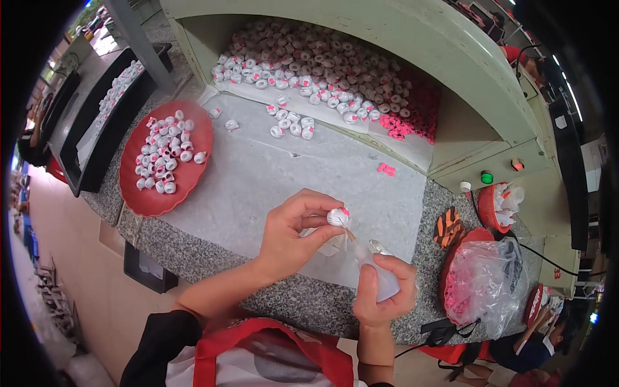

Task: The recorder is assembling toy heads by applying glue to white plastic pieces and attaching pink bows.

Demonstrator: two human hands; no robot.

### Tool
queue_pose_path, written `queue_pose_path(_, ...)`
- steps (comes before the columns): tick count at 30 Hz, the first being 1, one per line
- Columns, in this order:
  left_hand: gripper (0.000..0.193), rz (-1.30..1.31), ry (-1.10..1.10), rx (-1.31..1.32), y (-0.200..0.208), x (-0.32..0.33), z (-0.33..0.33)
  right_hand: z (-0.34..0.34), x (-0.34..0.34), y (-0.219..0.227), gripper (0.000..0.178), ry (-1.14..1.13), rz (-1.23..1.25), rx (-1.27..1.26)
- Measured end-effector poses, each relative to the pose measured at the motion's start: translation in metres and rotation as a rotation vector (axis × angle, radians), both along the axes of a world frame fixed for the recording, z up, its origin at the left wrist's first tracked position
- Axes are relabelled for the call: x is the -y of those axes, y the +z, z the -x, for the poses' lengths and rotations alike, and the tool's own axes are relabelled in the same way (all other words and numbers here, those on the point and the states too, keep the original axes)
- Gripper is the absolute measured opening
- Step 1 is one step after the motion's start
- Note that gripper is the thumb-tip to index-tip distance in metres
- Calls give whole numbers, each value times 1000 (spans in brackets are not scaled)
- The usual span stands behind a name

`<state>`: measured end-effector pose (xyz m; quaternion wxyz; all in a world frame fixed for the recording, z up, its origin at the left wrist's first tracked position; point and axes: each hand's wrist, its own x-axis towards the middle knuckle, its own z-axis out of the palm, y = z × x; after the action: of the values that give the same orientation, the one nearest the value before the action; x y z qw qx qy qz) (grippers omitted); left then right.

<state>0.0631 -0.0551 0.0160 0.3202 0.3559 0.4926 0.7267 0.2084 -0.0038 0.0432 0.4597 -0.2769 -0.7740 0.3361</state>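
Between the thumb and fingers of my left hand (293,229) is a small round white piece (336,217) with a pink patch on it. My right hand (389,290) grips a translucent squeeze bottle (380,276), its narrow tip pointing up at the underside of the white piece. Whether the tip touches it I cannot tell. Both hands are above the near edge of a white sheet (258,174) on the worktop. Several pink small parts (386,169) lie on the sheet beyond my right hand. Farther back sits a loose group of white pieces (293,124).
A red scalloped tray (206,145) with many white pieces stands at the left, beside a long black bin (77,174). A pale green cabinet (361,26) arches over a heap of pieces. At the right are a plastic bag (490,277), an orange-black striped item (449,227) and a red basket (488,209).
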Motion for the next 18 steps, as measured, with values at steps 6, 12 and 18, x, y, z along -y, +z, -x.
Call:
queue_pose_path(6, 29, -13, -1, -37, -2, 0, 0, 5, -9, -1, 23, 67, -148, -73)
queue_pose_path(12, 28, -14, 14, -116, -3, 0, 2, 6, -9, 1, 22, 111, -180, -66)
queue_pose_path(18, 28, -15, 18, -83, 0, -2, 2, 4, -13, 4, 22, 110, -199, -37)
